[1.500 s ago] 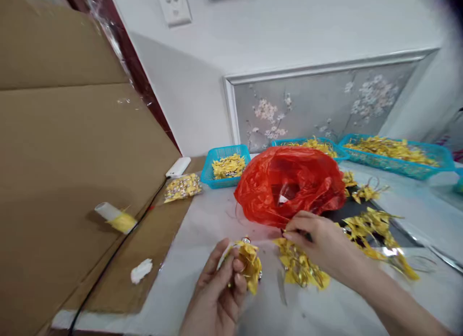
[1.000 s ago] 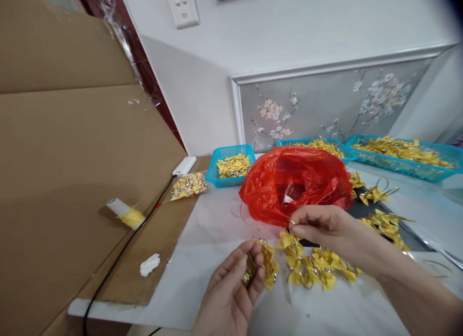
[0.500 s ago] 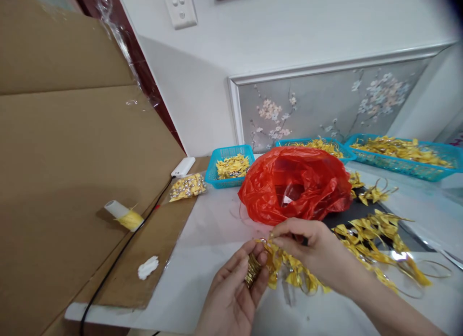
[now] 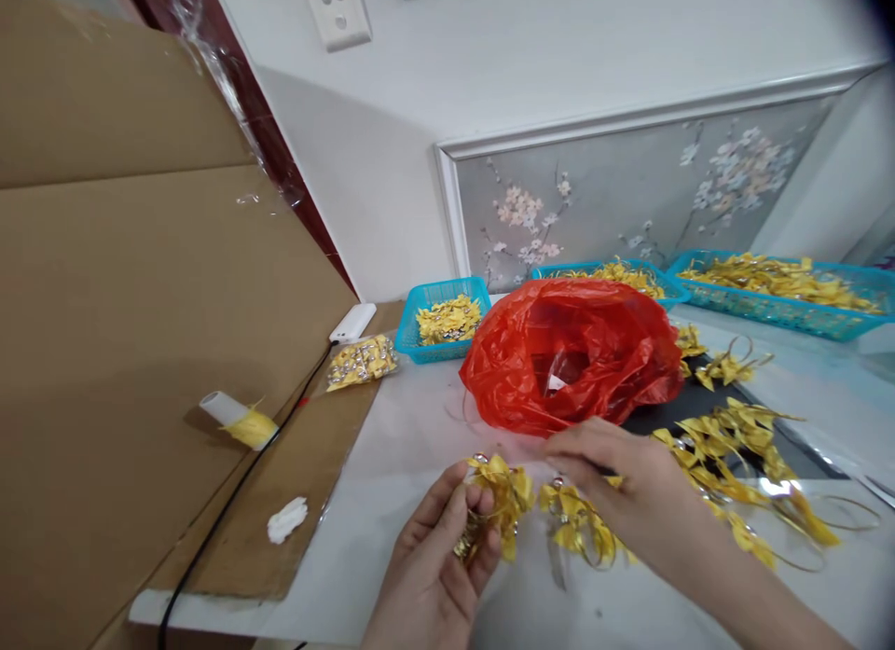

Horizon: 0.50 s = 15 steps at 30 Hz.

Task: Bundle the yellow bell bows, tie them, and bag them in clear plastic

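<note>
A bunch of yellow ribbon bows [image 4: 513, 494] with gold cords and small silvery pieces is gripped in my left hand [image 4: 447, 547], thumb and fingers closed around the cords. My right hand [image 4: 622, 473] hovers to the right with its fingers pinched; anything between the fingertips is too small to make out. Under it, more yellow bows [image 4: 577, 524] with looped cords lie on the white table. Just behind both hands sits a crumpled red plastic bag [image 4: 489, 375], its mouth open.
Blue baskets [image 4: 433, 353] of yellow bows line the wall. A filled clear packet [image 4: 362, 361] lies on cardboard at left, near a yellow-wrapped tube [image 4: 241, 421] and a black cable [image 4: 230, 501]. Further bows [image 4: 734, 426] lie around a black sheet [image 4: 804, 449] at right.
My right hand has moved right, away from my left hand. My left hand has shifted slightly left with its bows, leaving a gap from those on the table.
</note>
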Motion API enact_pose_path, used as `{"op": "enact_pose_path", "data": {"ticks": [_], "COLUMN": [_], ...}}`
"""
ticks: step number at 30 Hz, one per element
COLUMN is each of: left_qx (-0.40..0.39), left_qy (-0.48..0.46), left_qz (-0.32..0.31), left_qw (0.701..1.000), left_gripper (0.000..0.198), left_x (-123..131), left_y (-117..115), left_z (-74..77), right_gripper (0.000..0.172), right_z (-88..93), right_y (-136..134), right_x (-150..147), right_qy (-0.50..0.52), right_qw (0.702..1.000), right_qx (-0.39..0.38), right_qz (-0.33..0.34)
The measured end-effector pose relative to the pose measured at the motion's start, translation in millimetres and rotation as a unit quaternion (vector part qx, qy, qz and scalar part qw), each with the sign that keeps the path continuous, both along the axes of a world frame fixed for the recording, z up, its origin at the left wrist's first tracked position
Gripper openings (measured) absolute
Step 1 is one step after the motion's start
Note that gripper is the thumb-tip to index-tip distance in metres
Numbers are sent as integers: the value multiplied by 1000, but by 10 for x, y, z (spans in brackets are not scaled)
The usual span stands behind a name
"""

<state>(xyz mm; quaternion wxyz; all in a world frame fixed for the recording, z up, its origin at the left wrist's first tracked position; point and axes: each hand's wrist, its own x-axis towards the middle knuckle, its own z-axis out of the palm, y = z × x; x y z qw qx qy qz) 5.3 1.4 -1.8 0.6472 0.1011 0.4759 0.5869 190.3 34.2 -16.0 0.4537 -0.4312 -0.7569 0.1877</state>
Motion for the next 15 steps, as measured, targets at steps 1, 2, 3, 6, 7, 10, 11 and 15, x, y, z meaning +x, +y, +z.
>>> {"op": "enact_pose_path", "data": {"ticks": [1,2,3,6,7,10,11,15], "left_qx": [0,2,6,15,13,-6,-10,-22], "left_qy": [8,14,19,28,29,30,31,30], "left_qz": [0,-1,-2,-2,-3,-6,-6,5], "left_qw": [1000,1000,1000,999,1000,1000,999,999], "left_gripper": [21,21,21,21,21,21,22,23], "left_x": [-7,-13,-18,-22,-21,-16,-18,-61], "left_y": [1,3,4,7,6,-4,-8,-15], "left_z": [25,46,62,98,110,154,167,176], "right_gripper": [19,18,18,25,29,42,46,47], "right_z": [17,33,47,68,69,69,67,38], "right_y": [28,48,60,64,62,75,85,130], "right_x": [81,139,170,128,88,-30,-62,-148], "right_qy": [-7,-20,-38,-85,-89,-68,-62,-77], "right_qw": [999,995,991,987,987,990,989,987], "right_qx": [-52,-95,-124,-138,-128,-97,-95,-112], "right_qz": [-15,-23,-21,21,36,81,93,91]}}
